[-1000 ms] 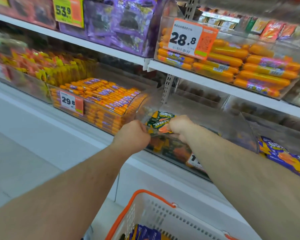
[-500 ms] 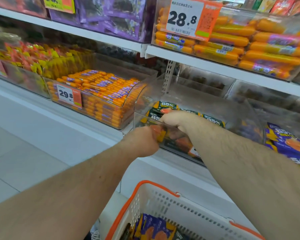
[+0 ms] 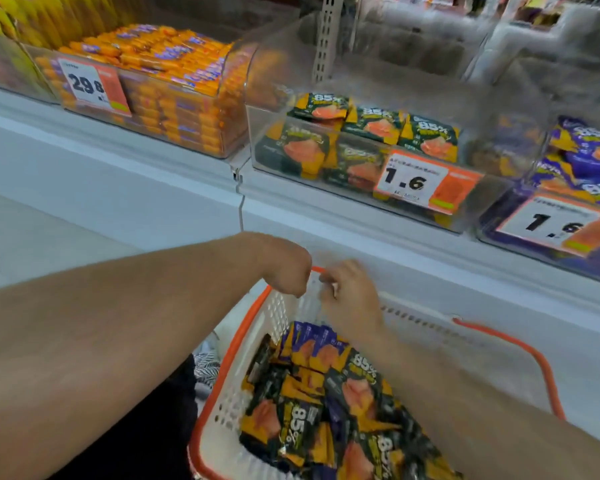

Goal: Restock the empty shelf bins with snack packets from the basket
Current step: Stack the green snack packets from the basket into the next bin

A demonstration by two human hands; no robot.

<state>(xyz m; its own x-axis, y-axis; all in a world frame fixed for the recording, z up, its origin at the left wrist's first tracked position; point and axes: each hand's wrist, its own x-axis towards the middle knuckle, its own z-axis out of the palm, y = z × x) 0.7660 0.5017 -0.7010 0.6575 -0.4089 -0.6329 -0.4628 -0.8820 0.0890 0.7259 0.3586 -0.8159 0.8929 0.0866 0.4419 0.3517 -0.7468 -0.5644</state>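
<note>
A white basket with an orange rim sits low in front of me, holding several dark green and purple snack packets. My left hand hangs over the basket's far rim, bent down at the wrist, its fingers curled and holding nothing. My right hand hovers beside it above the packets, fingers loosely curled and empty. On the shelf above stands a clear bin with a few green packets lying in it.
Left of that bin is a clear bin full of orange sausage sticks, tagged 29.8. To the right, a bin of purple packets is tagged 1.6. A white shelf ledge juts out between the bins and the basket.
Both hands have left the green-packet bin and dropped down over the basket; the packets they held now lie in the bin. My view has tilted downward.
</note>
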